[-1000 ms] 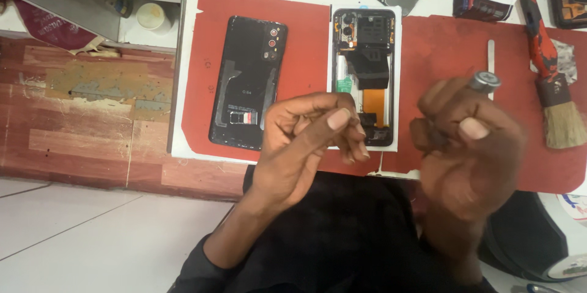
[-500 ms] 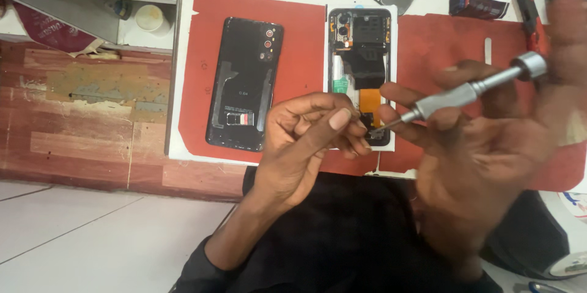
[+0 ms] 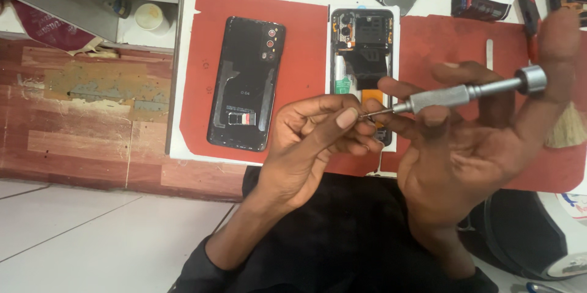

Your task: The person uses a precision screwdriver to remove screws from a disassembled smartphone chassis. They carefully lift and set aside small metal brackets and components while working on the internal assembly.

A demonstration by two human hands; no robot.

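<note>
Two hands, one screwdriver, two phone parts. Nearest, the left hand (image 3: 312,140) is curled, fingertips pinched at the screwdriver tip; whatever it pinches is too small to make out. The right hand (image 3: 471,140) is spread wide, holding the silver screwdriver (image 3: 455,94) across its fingers, index tip on the end cap. The screwdriver tip sits between both hands, above the near edge of the red mat (image 3: 306,42). Farther back lies the opened phone (image 3: 361,54), lower end hidden by fingers. On the mat's left side lies the black back cover (image 3: 244,82). A brush at the right edge is cut off.
</note>
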